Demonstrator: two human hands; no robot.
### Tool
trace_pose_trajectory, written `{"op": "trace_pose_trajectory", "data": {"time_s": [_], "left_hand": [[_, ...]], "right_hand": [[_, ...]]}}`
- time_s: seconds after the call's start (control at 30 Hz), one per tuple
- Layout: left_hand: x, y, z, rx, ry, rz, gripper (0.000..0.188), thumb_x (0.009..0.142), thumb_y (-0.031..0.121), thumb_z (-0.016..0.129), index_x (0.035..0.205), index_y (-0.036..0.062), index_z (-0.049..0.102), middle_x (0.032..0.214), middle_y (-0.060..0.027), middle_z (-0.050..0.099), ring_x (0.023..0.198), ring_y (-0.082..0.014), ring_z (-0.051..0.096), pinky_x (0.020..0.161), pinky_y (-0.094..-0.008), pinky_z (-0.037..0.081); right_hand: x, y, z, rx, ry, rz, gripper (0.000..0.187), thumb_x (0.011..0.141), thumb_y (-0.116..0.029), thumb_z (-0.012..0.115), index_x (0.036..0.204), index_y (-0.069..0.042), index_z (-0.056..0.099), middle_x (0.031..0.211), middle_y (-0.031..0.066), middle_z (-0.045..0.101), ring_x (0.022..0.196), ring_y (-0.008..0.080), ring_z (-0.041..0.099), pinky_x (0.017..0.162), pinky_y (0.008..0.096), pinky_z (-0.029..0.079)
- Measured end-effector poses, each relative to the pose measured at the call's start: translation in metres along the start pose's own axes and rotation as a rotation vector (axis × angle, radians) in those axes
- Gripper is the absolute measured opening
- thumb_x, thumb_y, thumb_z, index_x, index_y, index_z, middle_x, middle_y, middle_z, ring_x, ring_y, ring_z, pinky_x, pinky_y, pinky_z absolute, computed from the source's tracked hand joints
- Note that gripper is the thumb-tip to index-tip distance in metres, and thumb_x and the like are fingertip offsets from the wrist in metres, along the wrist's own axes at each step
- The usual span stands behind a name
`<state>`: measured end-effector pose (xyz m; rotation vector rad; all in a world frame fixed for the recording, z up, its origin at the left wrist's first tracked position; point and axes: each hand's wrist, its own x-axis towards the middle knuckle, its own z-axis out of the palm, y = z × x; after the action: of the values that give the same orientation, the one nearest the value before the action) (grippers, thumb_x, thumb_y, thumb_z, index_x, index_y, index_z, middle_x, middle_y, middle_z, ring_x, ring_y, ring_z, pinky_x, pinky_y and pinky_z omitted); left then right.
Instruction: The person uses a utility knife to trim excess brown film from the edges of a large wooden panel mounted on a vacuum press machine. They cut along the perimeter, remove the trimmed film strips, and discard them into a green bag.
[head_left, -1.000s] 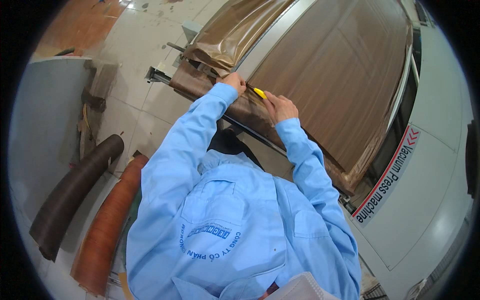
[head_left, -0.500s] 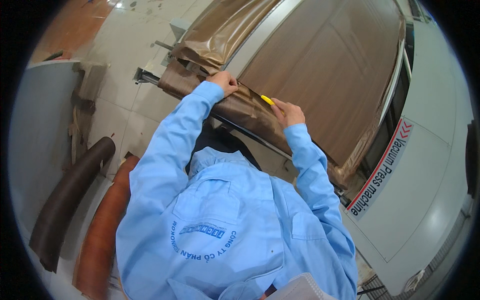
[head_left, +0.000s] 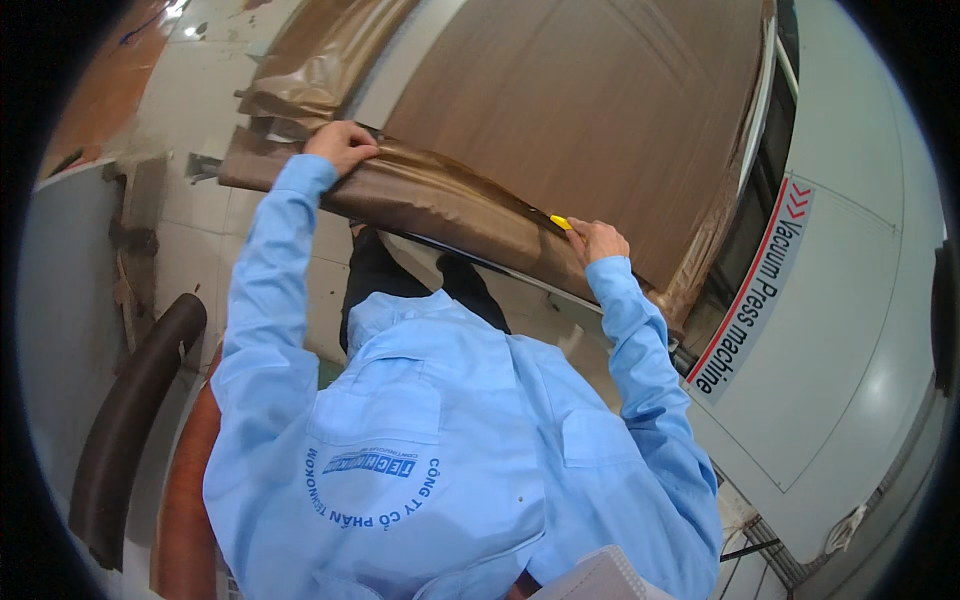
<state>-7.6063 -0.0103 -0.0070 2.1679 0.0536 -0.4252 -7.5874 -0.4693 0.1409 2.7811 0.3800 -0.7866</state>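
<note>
Left grip (head_left: 342, 146) at 11 o'clock is pinching the brown film (head_left: 430, 196); right grip (head_left: 597, 242) at 2 is clamping the yellow cutter (head_left: 561, 223) and sitting farther off than a second ago, so the cut (head_left: 532, 208) is likely lengthening. Film is lying at 12 o'clock, glossy, creased, gaping from the panel (head_left: 570, 110).

Machine bed (head_left: 413, 52): brown panel (head_left: 570, 110), sheeting (head_left: 450, 190) along near edge.
</note>
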Motion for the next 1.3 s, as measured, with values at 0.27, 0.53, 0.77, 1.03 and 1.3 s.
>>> {"op": "trace_pose_trajectory", "data": {"time_s": [0.27, 0.53, 0.77, 1.03, 1.3], "left_hand": [[-0.002, 0.004, 0.003, 0.362, 0.031, -0.118, 0.027, 0.081, 0.028, 0.07, 0.092, 0.0041, 0.073, 0.093, -0.0152, 0.068, 0.095, -0.0311, 0.065, 0.088, -0.0377, 0.05], [0.013, -0.025, 0.013, 0.565, 0.125, -0.529, 0.024, 0.085, 0.033, 0.068, 0.101, 0.0163, 0.073, 0.1, -0.004, 0.072, 0.099, -0.0249, 0.067, 0.088, -0.0395, 0.049], [0.024, -0.064, 0.01, 0.542, 0.121, -0.495, 0.023, 0.086, 0.03, 0.068, 0.101, 0.0131, 0.073, 0.097, -0.0059, 0.073, 0.091, -0.0199, 0.069, 0.083, -0.0356, 0.051], [0.026, -0.076, 0.008, 0.539, 0.04, -0.553, 0.019, 0.086, 0.029, 0.069, 0.098, 0.0144, 0.073, 0.094, -0.0049, 0.073, 0.09, -0.02, 0.068, 0.084, -0.0365, 0.05], [0.035, -0.032, 0.03, 0.814, 0.074, -0.793, 0.049, 0.085, 0.036, 0.065, 0.131, 0.0226, 0.056, 0.13, -0.0068, 0.062, 0.12, -0.0288, 0.059, 0.1, -0.0471, 0.043]], "right_hand": [[-0.05, 0.153, 0.061, 0.117, 0.094, 0.01, 0.027, 0.089, -0.033, 0.063, 0.115, -0.027, 0.069, 0.086, 0.0102, 0.065, 0.083, 0.0315, 0.066, 0.071, 0.044, 0.054], [-0.082, 0.273, 0.099, 0.139, 0.096, 0.089, 0.026, 0.087, -0.031, 0.066, 0.111, -0.023, 0.071, 0.084, 0.0111, 0.064, 0.082, 0.0323, 0.066, 0.07, 0.0448, 0.054], [-0.107, 0.351, 0.127, 0.102, 0.057, 0.307, 0.027, 0.086, -0.032, 0.068, 0.112, -0.025, 0.072, 0.091, 0.0124, 0.067, 0.088, 0.0337, 0.066, 0.078, 0.0448, 0.053], [-0.133, 0.424, 0.145, 0.109, 0.017, 0.375, 0.028, 0.086, -0.034, 0.069, 0.113, -0.027, 0.072, 0.094, 0.0124, 0.067, 0.091, 0.0331, 0.066, 0.079, 0.045, 0.052], [-0.139, 0.463, 0.162, 0.282, 0.095, 0.228, 0.031, 0.084, -0.035, 0.072, 0.115, -0.03, 0.071, 0.094, 0.0113, 0.067, 0.092, 0.0323, 0.065, 0.081, 0.0446, 0.052]]}}
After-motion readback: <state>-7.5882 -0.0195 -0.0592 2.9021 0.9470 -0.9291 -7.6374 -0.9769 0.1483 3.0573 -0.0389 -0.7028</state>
